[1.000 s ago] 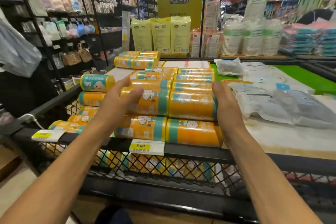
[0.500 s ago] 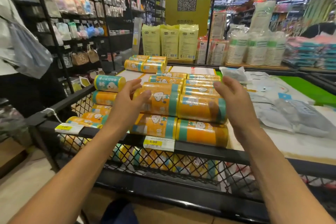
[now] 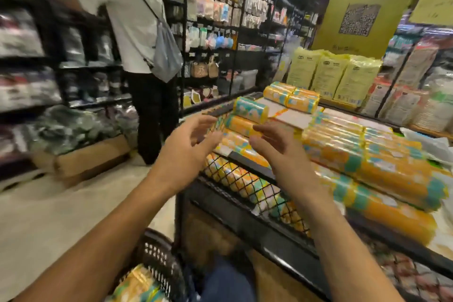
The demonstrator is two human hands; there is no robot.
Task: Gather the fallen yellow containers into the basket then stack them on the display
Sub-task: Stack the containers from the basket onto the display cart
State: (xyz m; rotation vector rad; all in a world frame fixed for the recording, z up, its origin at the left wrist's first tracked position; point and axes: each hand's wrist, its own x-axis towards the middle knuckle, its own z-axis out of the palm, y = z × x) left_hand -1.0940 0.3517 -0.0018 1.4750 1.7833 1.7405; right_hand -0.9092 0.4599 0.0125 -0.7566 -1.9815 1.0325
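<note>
From the head camera, with the whole frame smeared by motion, both hands are hovering in the air near the centre of the picture, in front of the left corner of the display (image 3: 245,222).

The left hand (image 3: 188,152) is reaching up from 7 o'clock with its fingers spread and loosely bent. It is holding nothing and touching nothing. The right hand (image 3: 277,149) is coming up from 5 o'clock with the palm turned toward the left hand and the fingers relaxed and slightly curved. It is empty as well. The two palms are facing each other with a clear gap between them.

The stacked yellow containers (image 3: 367,162) are lying on their sides in rows on the display, filling the frame from 3 to 4 o'clock. A lone container (image 3: 250,109) is sitting on top just past the fingertips, toward 12 o'clock. The black basket (image 3: 157,252) is standing on the floor at 7 o'clock, with a yellow container in the basket (image 3: 137,287) showing at the bottom edge.

At 11 o'clock, a person in a white shirt (image 3: 127,12) is standing by the shelves, carrying a grey bag (image 3: 164,54). Pale yellow packets (image 3: 331,76) are standing upright at 1 o'clock.
</note>
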